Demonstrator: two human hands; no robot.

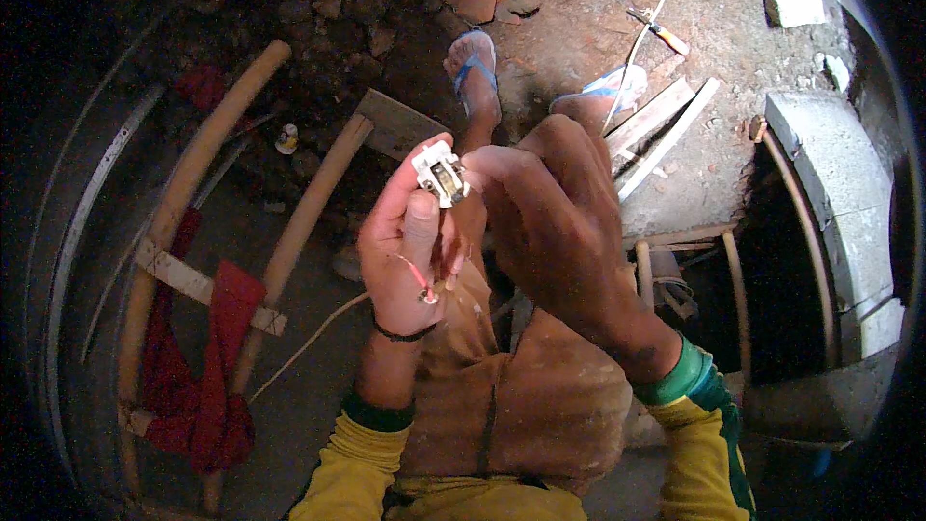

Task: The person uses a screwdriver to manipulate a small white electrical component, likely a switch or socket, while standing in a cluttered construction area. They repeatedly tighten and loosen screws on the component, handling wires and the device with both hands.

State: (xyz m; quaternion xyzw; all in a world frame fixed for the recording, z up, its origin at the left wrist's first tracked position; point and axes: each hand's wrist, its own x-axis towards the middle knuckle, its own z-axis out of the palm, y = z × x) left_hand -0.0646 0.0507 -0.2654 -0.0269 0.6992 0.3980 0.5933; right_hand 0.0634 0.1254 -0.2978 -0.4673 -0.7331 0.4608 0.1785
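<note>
My left hand (405,260) holds a small white electrical fitting (439,174) with metal parts in its middle, its thumb pressed on the lower edge. A short wire (417,275) with red insulation and a pale end lies across that hand near the palm. My right hand (564,232) is closed, with the index fingertip at the fitting's right side; its thumb is mostly hidden.
A screwdriver (668,38) and pale cable (637,43) lie on dirt among rubble. Wooden ladder-like frames (304,222) with red cloth (231,299) stand left. Grey blocks (825,183) and more poles (733,280) are right. My feet (468,68) are in sandals.
</note>
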